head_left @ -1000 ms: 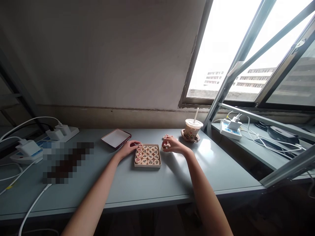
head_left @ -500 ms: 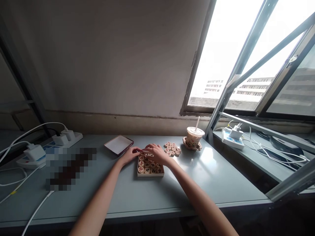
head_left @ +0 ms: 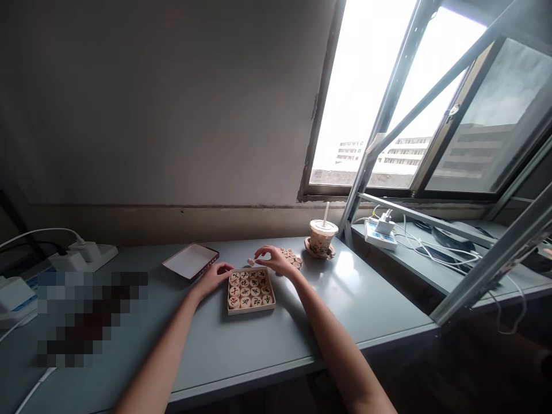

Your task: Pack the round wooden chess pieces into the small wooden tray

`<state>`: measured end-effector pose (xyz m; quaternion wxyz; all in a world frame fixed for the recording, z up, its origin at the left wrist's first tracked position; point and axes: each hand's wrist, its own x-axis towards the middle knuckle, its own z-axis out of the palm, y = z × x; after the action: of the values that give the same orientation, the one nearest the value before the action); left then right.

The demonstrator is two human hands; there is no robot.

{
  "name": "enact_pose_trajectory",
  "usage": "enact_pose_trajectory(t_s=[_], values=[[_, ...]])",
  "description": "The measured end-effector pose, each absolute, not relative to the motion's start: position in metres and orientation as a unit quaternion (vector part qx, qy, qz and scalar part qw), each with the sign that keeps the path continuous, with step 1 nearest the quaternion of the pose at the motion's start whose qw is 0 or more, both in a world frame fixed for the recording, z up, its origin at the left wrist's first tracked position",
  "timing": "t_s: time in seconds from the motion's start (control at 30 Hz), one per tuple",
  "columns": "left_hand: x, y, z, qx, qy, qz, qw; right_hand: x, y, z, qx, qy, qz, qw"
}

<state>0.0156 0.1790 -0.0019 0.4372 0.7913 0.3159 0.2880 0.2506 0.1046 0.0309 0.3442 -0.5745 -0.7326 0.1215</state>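
A shallow open box (head_left: 252, 311) sits on the desk, filled with rows of round wooden xiangqi pieces (head_left: 245, 292) bearing red and dark characters. My left hand (head_left: 212, 279) lies at the box's back left corner, fingers loosely spread and touching or nearly touching its edge. Behind the box, my right hand (head_left: 276, 260) is raised with thumb and forefinger pinched on a small pale disc (head_left: 250, 262), seemingly a xiangqi piece turned on edge. More loose pieces (head_left: 293, 257) lie in a cluster just right of that hand, which partly hides them.
The box lid (head_left: 190, 260) lies upturned at the back left. A lidded drink cup (head_left: 322, 234) with a straw stands in a brown holder at the back right. Power strips with cables lie left and on the neighbouring desk (head_left: 381, 234). A metal frame rises on the right.
My right hand has lifted off the box and moved behind it, now pinching a pale disc. The pieces in the box have come into full sight. The view has turned right.
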Motion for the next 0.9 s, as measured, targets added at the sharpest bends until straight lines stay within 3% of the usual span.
enact_pose_trajectory(t_s=[0.23,0.37,0.77,0.9], values=[[0.016,0.177,0.001,0.791,0.321,0.287,0.434,0.251,0.120,0.015,-0.645,-0.709,-0.021,0.283],[0.016,0.177,0.002,0.794,0.326,0.283,0.428,0.259,0.126,0.013,-0.626,-0.751,0.005,0.210],[0.016,0.182,-0.006,0.796,0.324,0.285,0.424,0.279,0.111,0.018,-0.741,-0.642,-0.055,0.190],[0.017,0.182,-0.005,0.799,0.328,0.297,0.406,0.261,0.106,0.028,-0.667,-0.702,-0.009,0.250]])
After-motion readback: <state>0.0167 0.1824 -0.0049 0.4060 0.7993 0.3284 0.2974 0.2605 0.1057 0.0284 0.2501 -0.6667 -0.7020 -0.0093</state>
